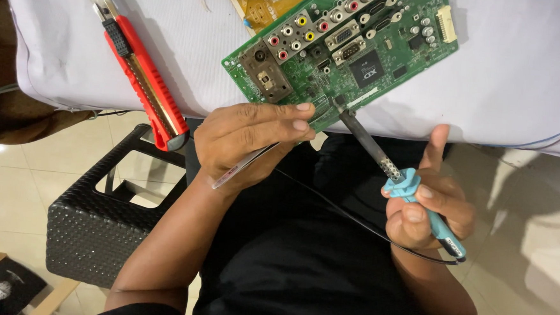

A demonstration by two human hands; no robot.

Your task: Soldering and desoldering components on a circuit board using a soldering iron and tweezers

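A green circuit board (362, 47) with coloured round sockets lies tilted on a white cloth-covered table (520, 87), its near corner over the table's edge. My left hand (249, 140) grips that near corner and also holds thin metal tweezers (244, 165) that slant down to the left. My right hand (427, 207) holds a soldering iron (397, 176) by its light blue handle. The iron's dark tip touches the board's near edge beside my left fingertips. A black cord (347, 215) runs from the handle across my lap.
A red utility knife (144, 73) lies on the table's left part, its end past the edge. A yellow-brown board (272, 7) sits behind the green one. A black woven stool (98, 218) stands at lower left on the tiled floor. A blue wire (559, 137) hangs at right.
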